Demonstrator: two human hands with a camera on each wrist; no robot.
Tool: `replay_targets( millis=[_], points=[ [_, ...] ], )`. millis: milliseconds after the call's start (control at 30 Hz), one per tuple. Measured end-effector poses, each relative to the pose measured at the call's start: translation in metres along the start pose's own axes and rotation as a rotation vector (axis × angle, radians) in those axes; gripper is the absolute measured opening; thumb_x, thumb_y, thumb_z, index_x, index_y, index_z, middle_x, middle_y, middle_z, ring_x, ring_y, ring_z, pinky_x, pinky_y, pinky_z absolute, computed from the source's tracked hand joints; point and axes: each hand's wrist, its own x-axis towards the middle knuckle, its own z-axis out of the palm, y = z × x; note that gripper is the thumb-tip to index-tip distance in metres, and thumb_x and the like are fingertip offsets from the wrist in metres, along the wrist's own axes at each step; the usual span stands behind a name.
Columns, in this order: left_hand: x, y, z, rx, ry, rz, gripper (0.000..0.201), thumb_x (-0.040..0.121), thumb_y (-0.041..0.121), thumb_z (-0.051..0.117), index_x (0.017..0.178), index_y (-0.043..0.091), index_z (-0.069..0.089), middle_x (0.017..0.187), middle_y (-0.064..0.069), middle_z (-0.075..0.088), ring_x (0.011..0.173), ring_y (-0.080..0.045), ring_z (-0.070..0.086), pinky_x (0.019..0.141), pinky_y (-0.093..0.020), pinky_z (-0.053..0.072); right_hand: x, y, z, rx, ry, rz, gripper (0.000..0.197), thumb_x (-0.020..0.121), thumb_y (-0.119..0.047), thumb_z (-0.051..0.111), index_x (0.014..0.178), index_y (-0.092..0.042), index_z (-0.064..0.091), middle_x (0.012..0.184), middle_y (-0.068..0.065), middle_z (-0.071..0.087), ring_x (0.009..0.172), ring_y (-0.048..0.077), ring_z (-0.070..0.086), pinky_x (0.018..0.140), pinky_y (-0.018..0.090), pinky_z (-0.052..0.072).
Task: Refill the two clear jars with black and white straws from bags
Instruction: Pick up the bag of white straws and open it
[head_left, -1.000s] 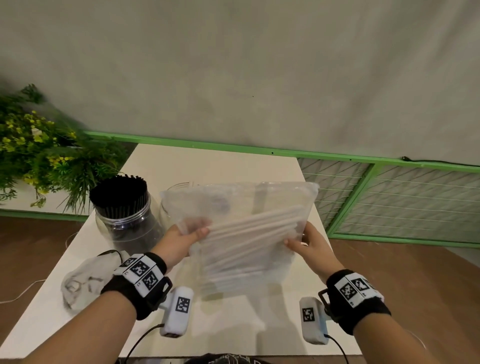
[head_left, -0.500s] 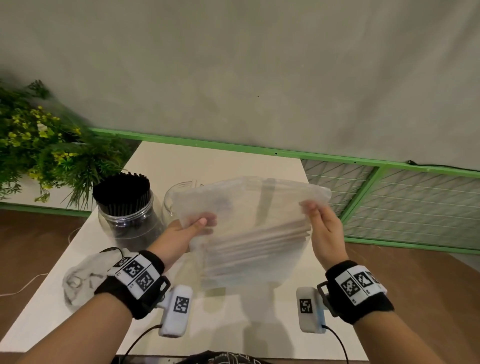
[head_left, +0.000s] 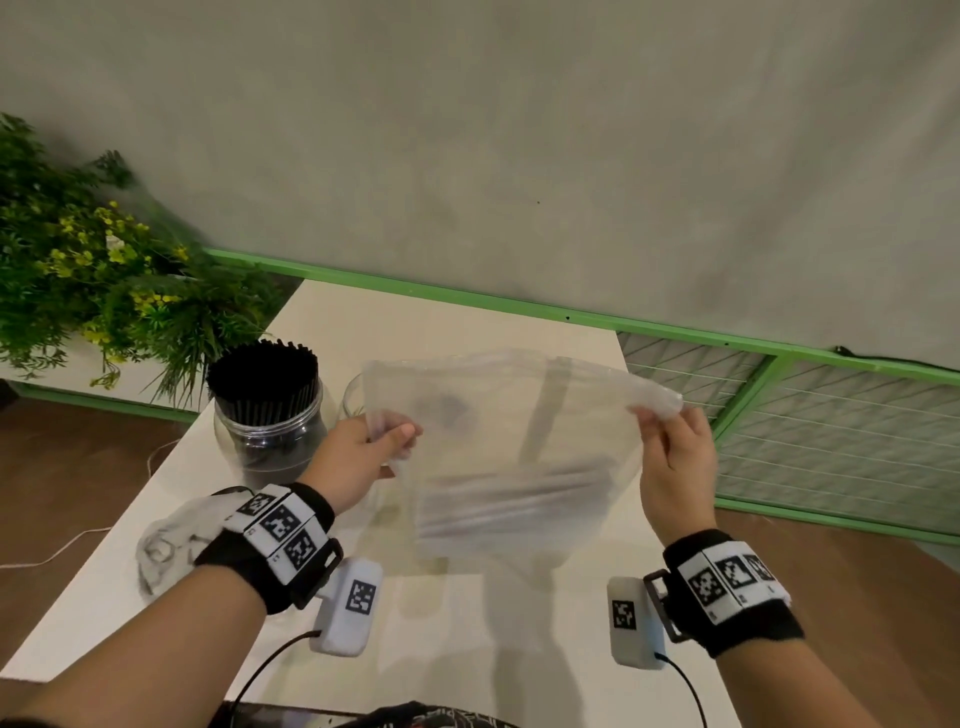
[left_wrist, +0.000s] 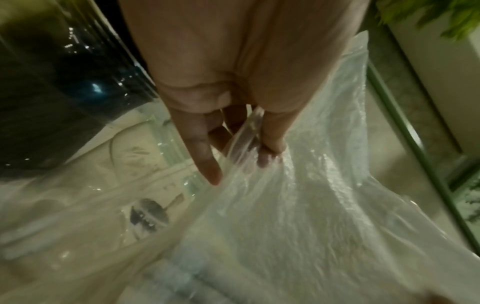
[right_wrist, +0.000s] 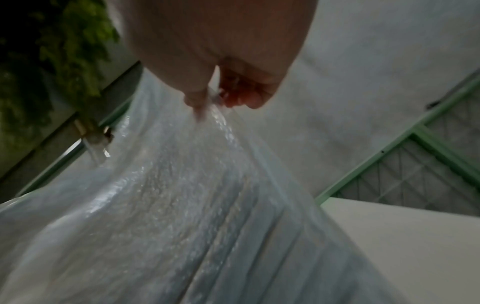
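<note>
Clear bag (head_left: 498, 441) hangs above the white surface (head_left: 441, 613), white straws (head_left: 509, 506) lying across its bottom. Left hand (head_left: 358, 457) pinches its top left corner; right hand (head_left: 675, 462) pinches the top right. Far left, one jar (head_left: 270, 436) holds black straws (head_left: 262, 379); a second jar (head_left: 353, 400) is mostly hidden behind the bag. No legible writing.

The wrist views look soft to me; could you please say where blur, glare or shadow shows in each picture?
Left wrist view: the bag is smeared, with glints on the dark jar. Right wrist view: the right hand is blurred and shadowed, and the plastic sparkles. Head view: sharper, the bag casting a soft shadow on the table, with edges bowed by the wide lens.
</note>
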Motion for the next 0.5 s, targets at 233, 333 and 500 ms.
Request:
replay_targets(
  millis=[233, 333, 500],
  points=[
    [0.003, -0.004, -0.003, 0.068, 0.011, -0.009, 0.011, 0.092, 0.018, 0.059, 0.087, 0.018, 0.068, 0.081, 0.0, 0.063, 0.079, -0.014, 0.058, 0.066, -0.025, 0.053, 0.005, 0.009, 0.003, -0.076, -0.065, 0.094, 0.017, 0.096, -0.012, 0.054, 0.1, -0.008, 0.07, 0.091, 0.002, 0.049, 0.074, 0.006, 0.045, 0.073, 0.026, 0.036],
    [0.0, 0.003, -0.003, -0.056, 0.037, 0.068, 0.012, 0.093, 0.014, 0.057, 0.088, 0.016, 0.068, 0.079, -0.001, 0.063, 0.074, -0.01, 0.059, 0.065, -0.023, 0.055, 0.006, 0.008, -0.002, 0.06, 0.077, 0.044, 0.015, 0.097, -0.011, 0.051, 0.098, -0.009, 0.066, 0.09, -0.006, 0.047, 0.081, 0.022, 0.051, 0.072, 0.035, 0.043],
    [0.0, -0.009, -0.002, 0.062, -0.024, 0.0, 0.011, 0.093, 0.018, 0.059, 0.088, 0.019, 0.068, 0.078, 0.002, 0.064, 0.078, -0.013, 0.059, 0.064, -0.021, 0.05, 0.004, 0.016, -0.001, -0.025, -0.066, 0.157, 0.015, 0.096, -0.008, 0.052, 0.093, -0.012, 0.065, 0.093, 0.014, 0.059, 0.061, 0.003, 0.057, 0.06, 0.009, 0.043]
  ],
)
